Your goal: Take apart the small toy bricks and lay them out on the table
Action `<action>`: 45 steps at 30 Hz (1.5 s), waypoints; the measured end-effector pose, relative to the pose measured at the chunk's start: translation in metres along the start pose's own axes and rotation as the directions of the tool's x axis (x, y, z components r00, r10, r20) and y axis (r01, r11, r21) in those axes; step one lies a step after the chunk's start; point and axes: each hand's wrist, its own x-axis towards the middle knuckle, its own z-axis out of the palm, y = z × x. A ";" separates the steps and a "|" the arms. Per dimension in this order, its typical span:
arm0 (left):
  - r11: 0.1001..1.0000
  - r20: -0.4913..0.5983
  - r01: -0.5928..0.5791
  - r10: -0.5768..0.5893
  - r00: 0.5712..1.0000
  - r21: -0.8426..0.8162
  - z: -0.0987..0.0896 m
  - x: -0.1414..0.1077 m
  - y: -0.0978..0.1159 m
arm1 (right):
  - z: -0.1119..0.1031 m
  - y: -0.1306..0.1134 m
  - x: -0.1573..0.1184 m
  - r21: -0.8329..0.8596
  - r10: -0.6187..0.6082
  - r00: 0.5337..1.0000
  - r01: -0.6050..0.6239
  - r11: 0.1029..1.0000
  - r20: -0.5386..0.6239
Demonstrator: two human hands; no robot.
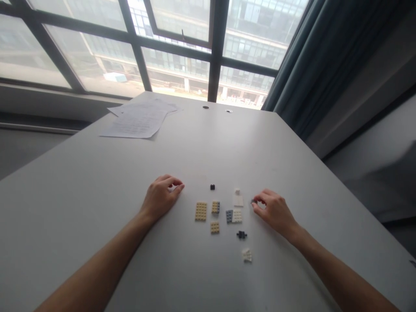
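My left hand (pixel 162 194) rests on the table left of the bricks, thumb and fingertips drawn together, with nothing visible between them. Between thumb and forefinger, my right hand (pixel 271 209) pinches a small grey brick (pixel 253 201) at the table surface. Nearest to it are a smooth white piece (pixel 238 200) with a small white piece (pixel 237 191) behind it, and a white studded plate (pixel 237 216) beside a grey-blue plate (pixel 229 216). A large tan plate (pixel 200 211), a tan and grey-blue piece (pixel 215 207) and a smaller tan plate (pixel 215 228) lie between the hands.
A black brick (pixel 212 187) sits behind the tan pieces. Toward me lie a black piece with side pins (pixel 242 235) and small white pieces (pixel 247 255). Printed papers (pixel 136 119) lie at the table's far left, before the window. A dark curtain (pixel 302 78) hangs at right.
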 end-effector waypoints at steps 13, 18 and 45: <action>0.986 0.020 -0.130 0.128 0.992 0.104 0.001 -0.003 -0.002 | 0.021 -0.010 -0.013 -0.134 0.084 0.996 -0.086 0.987 -0.023; 0.979 0.019 -0.161 0.160 0.987 0.128 0.002 -0.003 -0.003 | 0.005 0.011 -0.014 0.109 -0.015 0.997 0.007 0.994 0.073; 0.973 0.073 -0.200 0.193 0.978 0.112 0.000 -0.003 -0.001 | 0.004 0.018 -0.008 0.352 -0.130 0.954 0.028 0.935 0.269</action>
